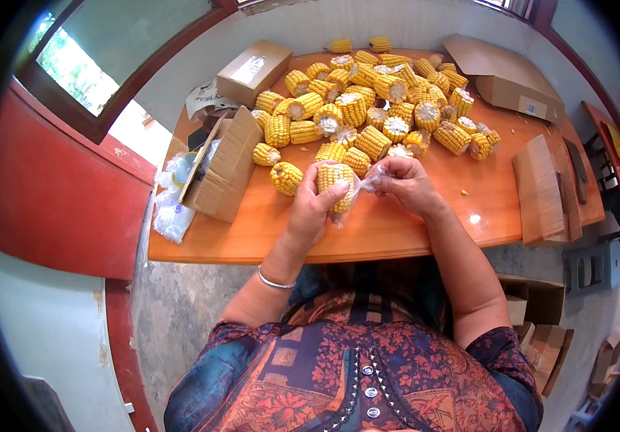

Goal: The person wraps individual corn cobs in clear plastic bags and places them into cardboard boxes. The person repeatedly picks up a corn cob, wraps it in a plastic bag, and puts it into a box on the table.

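Observation:
My left hand (312,208) grips a cut piece of corn on the cob (334,179) inside a clear plastic bag (349,201). At the bag's gathered, twisted neck (370,181), the fingers of my right hand (406,183) pinch the plastic. Both hands are above the front part of the orange wooden table (385,237). Just beyond them lies a large heap of cut corn cobs (364,102), some with their pale cut ends showing. One cob piece (286,178) rests close to the left of my left hand.
An open cardboard box (226,167) stands left, beside clear plastic bags (172,213). A closed carton (254,70) is at the back left. Flattened cardboard (515,81) lies back right, and another open box (542,194) sits at the right edge. A grey plastic stool (593,267) is on the floor.

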The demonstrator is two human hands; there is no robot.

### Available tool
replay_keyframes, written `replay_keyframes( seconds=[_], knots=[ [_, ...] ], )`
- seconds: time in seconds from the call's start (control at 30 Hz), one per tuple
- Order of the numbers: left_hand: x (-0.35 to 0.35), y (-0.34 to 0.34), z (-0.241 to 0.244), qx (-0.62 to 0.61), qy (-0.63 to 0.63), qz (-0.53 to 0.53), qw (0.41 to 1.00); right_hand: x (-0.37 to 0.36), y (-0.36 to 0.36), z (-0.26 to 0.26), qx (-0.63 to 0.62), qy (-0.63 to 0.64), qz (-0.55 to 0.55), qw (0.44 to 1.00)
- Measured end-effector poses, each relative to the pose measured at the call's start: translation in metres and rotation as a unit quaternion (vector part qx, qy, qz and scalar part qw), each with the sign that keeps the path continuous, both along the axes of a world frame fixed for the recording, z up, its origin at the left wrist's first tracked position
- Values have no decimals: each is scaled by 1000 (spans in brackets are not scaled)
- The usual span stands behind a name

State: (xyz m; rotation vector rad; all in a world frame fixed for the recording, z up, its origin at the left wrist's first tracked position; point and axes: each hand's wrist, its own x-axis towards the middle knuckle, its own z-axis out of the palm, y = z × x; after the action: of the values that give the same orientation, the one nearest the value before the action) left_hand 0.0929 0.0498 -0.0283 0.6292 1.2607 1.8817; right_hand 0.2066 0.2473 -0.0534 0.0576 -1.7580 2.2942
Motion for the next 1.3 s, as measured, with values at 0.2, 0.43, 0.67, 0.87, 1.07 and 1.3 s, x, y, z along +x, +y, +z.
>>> replay_keyframes(
  seconds=[0.2,0.43,0.67,0.87,1.07,1.3],
  knots=[
    [8,6,-6,56,123,110,985,6,0,10,-129,-32,-2,991],
    [8,4,0,27,7,55,998,-2,-13,5,20,31,-58,998],
    [17,15,-10,-9,101,113,988,3,-7,4,-35,38,23,998],
    [41,20,2,43,8,-15,999,3,-14,5,140,97,-49,984],
    [46,28,21,44,174,-53,982,57,-13,48,39,103,-211,971],
    [55,43,-16,-9,261,-88,961,216,97,150,119,43,-514,848]
  ],
)
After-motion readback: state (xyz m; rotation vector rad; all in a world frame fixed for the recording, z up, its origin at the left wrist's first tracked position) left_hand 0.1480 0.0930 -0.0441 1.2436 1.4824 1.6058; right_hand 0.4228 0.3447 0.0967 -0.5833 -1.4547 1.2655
